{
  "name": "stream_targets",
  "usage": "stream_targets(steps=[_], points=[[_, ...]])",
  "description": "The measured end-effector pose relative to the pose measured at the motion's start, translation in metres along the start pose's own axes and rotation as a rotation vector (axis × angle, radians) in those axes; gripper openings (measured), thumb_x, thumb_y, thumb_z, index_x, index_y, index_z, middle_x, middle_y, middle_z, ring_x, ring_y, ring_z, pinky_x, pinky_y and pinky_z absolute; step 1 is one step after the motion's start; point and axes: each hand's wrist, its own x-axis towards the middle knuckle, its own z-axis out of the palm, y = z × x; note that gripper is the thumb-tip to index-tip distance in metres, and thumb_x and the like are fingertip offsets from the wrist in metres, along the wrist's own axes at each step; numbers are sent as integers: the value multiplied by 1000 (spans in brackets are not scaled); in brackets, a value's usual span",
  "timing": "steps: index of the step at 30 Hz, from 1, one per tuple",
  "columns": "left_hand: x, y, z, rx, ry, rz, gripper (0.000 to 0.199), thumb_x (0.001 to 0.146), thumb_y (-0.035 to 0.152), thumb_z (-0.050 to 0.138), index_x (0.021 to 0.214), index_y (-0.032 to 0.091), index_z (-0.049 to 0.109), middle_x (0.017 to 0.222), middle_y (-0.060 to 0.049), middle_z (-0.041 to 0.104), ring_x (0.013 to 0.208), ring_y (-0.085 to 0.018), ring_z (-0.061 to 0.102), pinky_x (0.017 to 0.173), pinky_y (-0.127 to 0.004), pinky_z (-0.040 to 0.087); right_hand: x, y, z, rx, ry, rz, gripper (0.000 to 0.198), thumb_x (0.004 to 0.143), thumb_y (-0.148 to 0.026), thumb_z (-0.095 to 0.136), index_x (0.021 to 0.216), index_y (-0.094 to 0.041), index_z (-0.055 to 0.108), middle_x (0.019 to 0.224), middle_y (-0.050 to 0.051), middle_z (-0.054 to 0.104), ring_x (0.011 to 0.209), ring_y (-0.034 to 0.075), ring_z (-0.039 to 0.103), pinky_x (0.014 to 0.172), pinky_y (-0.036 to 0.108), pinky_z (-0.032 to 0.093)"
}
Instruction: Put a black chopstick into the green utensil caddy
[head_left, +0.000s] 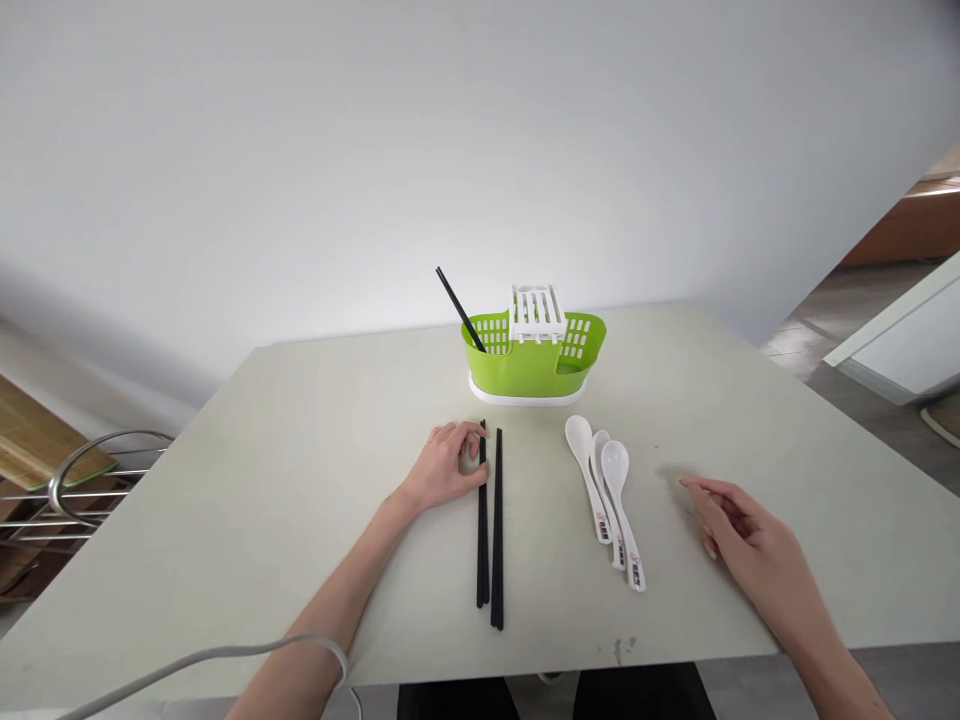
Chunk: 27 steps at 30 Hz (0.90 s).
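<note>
Two pairs of black chopsticks lie side by side on the table. Over the left pair (483,540) my left hand (450,465) curves, thumb and forefinger apart and touching or just above it; I see no firm grip. The right pair (499,530) lies just beside it. Three white spoons (616,490) lie overlapping, bowls pointing away from me. To their right is my right hand (750,550), its thumb and forefinger tips together, other fingers curled, nothing visible in them. Behind stands a green cutlery basket (525,372) with black chopsticks (459,305) leaning in its left compartment.
A white slatted rack (538,312) sits on the basket's middle. The pale table (300,430) reaches back to a white wall (360,180). A grey cable (225,652) crosses my left forearm. At the left stands a metal rack (82,495) with wooden boards.
</note>
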Motion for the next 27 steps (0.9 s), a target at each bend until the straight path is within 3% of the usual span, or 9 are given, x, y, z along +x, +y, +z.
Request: stream_targets(steps=[9,19,27], points=[[2,-4,-16,66,19,-54,29,90,26,59,119,23,57,93,-2,67,83,-21,64,82,-38,53,-2,-6,-1,27,-1,-9,45,93,-62,61,115,-26,74,61,-3,50,59,18,49,57,29,42],[-4,-29,-49,277,70,-245,27,98,30,51,121,22,62,110,-7,74,105,-27,69,90,-41,54,-1,-7,-1,34,0,12,46,92,-63,62,116,-26,75,62,-3,51,59,18,49,56,28,42],[-5,-35,-48,426,110,-338,27,99,22,50,120,21,67,120,-11,74,112,-30,68,94,-44,54,-2,-4,-1,35,0,-30,45,93,-61,62,116,-24,75,61,-2,50,59,18,49,55,29,42]])
